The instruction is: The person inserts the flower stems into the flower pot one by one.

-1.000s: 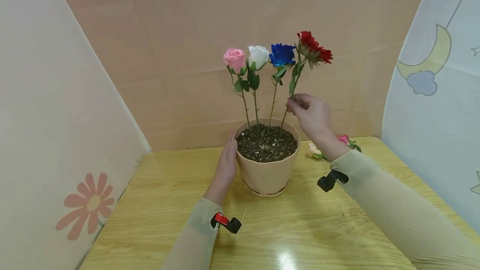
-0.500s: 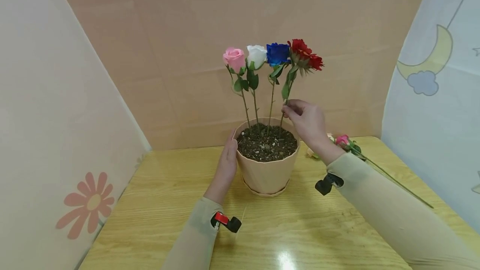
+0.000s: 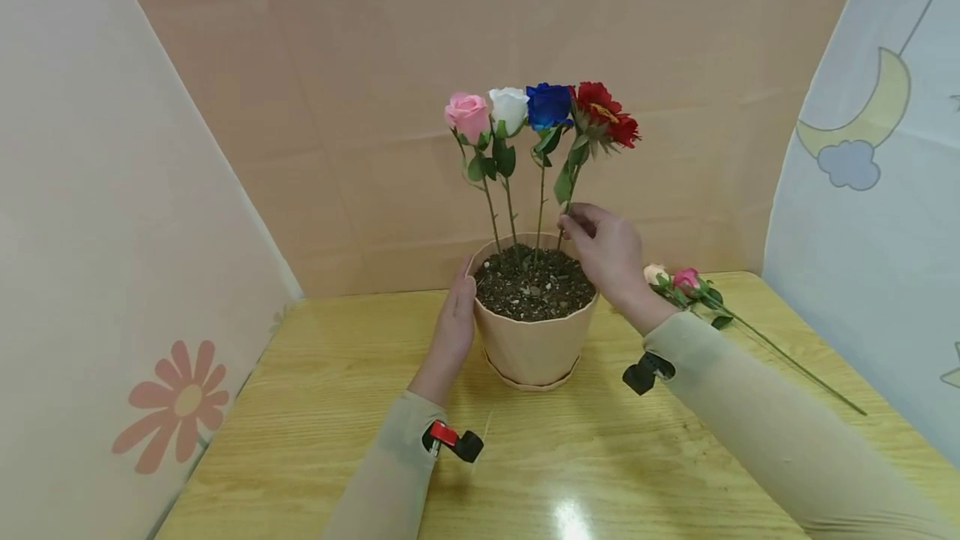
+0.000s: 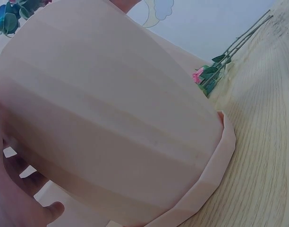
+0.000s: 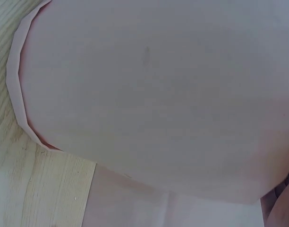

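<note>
My right hand (image 3: 611,252) pinches the stem of a red flower (image 3: 592,111) between thumb and fingertips, just above the soil. The stem stands nearly upright at the right side of a beige flower pot (image 3: 534,348). Left of it in the soil (image 3: 534,290) stand a blue rose (image 3: 549,107), a white rose (image 3: 509,111) and a pink rose (image 3: 467,117). My left hand (image 3: 453,319) rests against the pot's left side, fingers extended, thumb by the rim. In the left wrist view, spread fingers show beside the pot wall (image 4: 111,113). The pot wall (image 5: 154,94) fills most of the right wrist view.
A loose cream rose (image 3: 656,275) and a deep pink rose (image 3: 686,278) lie on the wooden table (image 3: 337,407), right of the pot. A saucer (image 3: 534,387) sits under the pot. Cloth screens (image 3: 375,148) stand behind and at both sides.
My right hand has moved down and left with the red flower, whose bloom now sits beside the blue rose. The blue rose has leaned slightly left. My left hand stays in place.
</note>
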{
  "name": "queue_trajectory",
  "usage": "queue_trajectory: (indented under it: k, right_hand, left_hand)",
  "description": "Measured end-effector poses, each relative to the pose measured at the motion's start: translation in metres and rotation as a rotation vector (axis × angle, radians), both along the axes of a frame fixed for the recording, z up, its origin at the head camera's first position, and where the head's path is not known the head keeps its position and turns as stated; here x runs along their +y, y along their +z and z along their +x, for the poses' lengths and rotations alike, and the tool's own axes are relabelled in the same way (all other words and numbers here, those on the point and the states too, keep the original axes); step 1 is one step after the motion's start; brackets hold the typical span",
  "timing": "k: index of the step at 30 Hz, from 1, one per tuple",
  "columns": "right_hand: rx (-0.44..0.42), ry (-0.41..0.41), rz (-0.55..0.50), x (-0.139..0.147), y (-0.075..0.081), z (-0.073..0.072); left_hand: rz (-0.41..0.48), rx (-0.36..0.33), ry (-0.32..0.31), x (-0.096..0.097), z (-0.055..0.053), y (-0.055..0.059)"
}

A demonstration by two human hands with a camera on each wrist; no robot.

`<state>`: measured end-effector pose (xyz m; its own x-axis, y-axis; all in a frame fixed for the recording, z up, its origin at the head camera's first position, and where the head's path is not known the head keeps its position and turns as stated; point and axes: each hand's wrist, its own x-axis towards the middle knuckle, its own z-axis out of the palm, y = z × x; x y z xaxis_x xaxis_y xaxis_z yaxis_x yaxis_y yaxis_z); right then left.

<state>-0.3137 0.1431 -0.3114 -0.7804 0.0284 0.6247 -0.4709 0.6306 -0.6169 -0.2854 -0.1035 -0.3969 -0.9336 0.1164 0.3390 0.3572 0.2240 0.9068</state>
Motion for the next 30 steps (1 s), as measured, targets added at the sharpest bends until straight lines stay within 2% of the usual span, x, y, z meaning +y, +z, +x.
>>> queue_trajectory:
  k: [17,30]
  right_hand:
    - [0.041,-0.081,0.015,-0.0071,-0.0077,-0.0024]
    - [0.06,-0.057,0.011,-0.0079,-0.0092,-0.0016]
  left_hand:
    - [0.006,0.0,-0.002,0.0008,0.0,0.0024]
    - [-0.003,0.007,0.003,0.0003,-0.0012,-0.0012]
